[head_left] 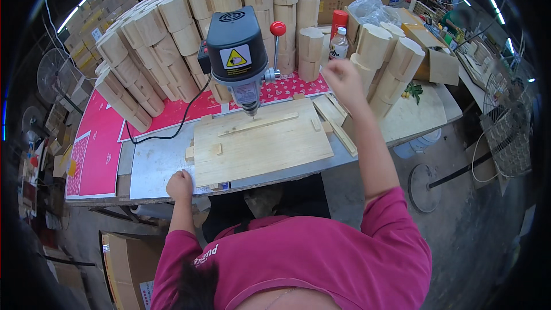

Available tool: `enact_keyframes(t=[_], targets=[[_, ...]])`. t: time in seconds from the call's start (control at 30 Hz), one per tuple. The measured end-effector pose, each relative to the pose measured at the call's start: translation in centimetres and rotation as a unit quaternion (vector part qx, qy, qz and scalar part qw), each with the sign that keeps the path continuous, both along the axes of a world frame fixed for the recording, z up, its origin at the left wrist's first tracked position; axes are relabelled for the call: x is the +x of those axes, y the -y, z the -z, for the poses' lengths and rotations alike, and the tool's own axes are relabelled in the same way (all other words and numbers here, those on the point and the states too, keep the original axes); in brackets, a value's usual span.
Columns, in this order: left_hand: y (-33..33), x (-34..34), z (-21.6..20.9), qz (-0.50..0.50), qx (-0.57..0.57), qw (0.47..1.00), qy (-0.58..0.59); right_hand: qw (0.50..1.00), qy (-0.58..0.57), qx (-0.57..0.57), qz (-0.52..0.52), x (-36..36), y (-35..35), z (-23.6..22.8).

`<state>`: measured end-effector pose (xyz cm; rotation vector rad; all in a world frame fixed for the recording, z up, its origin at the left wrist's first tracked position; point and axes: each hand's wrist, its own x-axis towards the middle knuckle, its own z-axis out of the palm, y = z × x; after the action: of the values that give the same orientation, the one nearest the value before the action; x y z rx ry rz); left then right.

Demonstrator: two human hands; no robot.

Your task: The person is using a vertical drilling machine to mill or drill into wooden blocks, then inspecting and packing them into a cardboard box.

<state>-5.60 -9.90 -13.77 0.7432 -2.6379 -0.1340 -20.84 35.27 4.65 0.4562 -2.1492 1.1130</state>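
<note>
A small dark drill press [238, 51] stands over a pale wooden board [264, 152], its bit close above a thin wooden strip [258, 123] on the board. My left hand [179, 185] is curled into a fist at the table's front edge, beside the board's near left corner. Raised in front of a capped plastic bottle [339, 45] is my right hand [344, 83], its fingers curled closed. It is apart from the press's lever with a red ball knob [278, 28]. What either fist holds, if anything, is hidden.
Tall stacks of round wooden pieces [172, 51] line the table behind the press, with more stacks [396, 69] at the right. Loose wooden strips [336, 123] lie right of the board. A black cable [182, 120] loops across the pink sheet [100, 149]. A red can [340, 20] stands behind the bottle.
</note>
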Motion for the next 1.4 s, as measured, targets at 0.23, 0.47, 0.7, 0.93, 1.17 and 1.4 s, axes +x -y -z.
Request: enact_keyframes(t=[0.23,0.47,0.7,0.93,1.17,1.4], targets=[[-0.4,0.2,-0.4,0.009,0.012,1.0,-0.023,0.964,0.055,0.054,0.253,-17.1,-0.5,0.3],[0.1,1.4,0.7,0.031,-0.002,0.995,-0.092,0.936,0.209,0.109,0.26,-23.8,2.1,2.9],[0.2,1.4,0.2,0.045,0.041,0.992,-0.114,0.95,0.214,0.049,0.221,-20.9,1.9,1.5],[0.6,1.0,-4.9,0.07,0.435,0.838,-0.322,0.982,0.099,-0.159,0.034,-2.8,0.5,-4.0],[-11.8,1.7,-9.5,0.4,0.509,0.75,-0.139,0.743,0.349,-0.543,-0.177,12.5,5.6,6.0],[-16.9,1.7,-9.6,0.309,0.676,0.654,-0.139,0.73,0.388,-0.516,-0.224,14.8,11.7,7.5]])
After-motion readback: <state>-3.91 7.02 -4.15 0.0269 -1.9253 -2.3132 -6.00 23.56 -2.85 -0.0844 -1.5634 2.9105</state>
